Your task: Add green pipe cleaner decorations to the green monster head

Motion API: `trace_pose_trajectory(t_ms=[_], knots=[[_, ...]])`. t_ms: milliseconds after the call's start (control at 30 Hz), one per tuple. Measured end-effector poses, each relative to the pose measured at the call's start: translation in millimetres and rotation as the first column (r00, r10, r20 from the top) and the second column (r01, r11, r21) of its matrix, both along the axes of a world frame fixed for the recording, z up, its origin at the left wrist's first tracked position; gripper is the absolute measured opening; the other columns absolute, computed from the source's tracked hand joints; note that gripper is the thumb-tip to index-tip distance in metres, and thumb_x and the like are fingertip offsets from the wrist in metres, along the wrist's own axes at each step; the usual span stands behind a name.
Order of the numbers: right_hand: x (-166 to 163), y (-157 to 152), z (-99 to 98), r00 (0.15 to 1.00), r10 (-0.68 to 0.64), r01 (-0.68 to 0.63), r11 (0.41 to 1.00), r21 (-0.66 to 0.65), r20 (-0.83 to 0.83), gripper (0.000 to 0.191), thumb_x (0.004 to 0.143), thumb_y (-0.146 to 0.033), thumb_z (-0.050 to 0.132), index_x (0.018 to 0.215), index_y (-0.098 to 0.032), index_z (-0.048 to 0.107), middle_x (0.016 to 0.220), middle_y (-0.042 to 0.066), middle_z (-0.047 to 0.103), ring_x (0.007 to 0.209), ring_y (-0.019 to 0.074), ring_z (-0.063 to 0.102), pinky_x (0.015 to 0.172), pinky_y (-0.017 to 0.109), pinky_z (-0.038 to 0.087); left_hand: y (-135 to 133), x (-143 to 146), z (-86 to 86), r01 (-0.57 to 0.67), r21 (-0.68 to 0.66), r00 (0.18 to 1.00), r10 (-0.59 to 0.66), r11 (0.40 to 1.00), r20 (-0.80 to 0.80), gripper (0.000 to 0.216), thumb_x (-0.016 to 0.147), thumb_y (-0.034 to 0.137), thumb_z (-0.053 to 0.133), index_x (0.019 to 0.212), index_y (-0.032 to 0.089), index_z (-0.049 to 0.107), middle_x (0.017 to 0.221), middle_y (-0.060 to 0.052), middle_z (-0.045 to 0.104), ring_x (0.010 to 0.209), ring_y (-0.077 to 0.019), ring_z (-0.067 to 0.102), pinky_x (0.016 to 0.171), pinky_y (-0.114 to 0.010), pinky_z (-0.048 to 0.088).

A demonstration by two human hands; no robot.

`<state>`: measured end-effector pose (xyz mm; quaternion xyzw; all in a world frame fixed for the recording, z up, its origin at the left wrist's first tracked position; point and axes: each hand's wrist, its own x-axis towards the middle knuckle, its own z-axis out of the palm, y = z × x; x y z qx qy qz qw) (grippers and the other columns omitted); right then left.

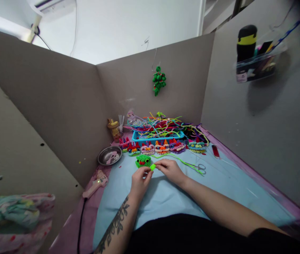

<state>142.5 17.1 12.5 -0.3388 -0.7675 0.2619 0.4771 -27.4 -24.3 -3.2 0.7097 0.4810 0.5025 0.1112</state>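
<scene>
My left hand (pixel 140 179) and my right hand (pixel 169 169) meet over the light blue mat (pixel 218 183), both pinching a small bright green pipe-cleaner piece (pixel 153 167) between the fingertips. A long green pipe cleaner (pixel 184 161) trails from my right hand toward the right. Just beyond my hands lies a fuzzy green frog-like figure (pixel 143 161) with a red mouth.
A row of finished pipe-cleaner figures (pixel 163 147) stands before a blue tray (pixel 157 135) heaped with coloured pipe cleaners. Scissors (pixel 200 167) lie right of my hands. A metal dish (pixel 109 155) and a glue gun (pixel 96 183) sit left. Grey partition walls enclose the desk.
</scene>
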Motion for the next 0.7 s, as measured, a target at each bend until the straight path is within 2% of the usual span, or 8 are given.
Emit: trace_pose_trajectory(t_ms=[700], knots=[[-0.8, 0.8, -3.5, 1.000, -0.011, 0.011, 1.000, 0.015, 0.001, 0.015, 0.080, -0.026, 0.055, 0.083, -0.020, 0.068, 0.081, 0.004, 0.070, 0.074, 0.0167, 0.063, 0.071, 0.028, 0.048, -0.9, 0.8, -1.4, 0.000, -0.014, 1.000, 0.000, 1.000, 0.010, 0.011, 0.079, 0.026, 0.055, 0.080, 0.017, 0.061, 0.075, -0.004, 0.064, 0.066, -0.0125, 0.061, 0.061, -0.022, 0.052]])
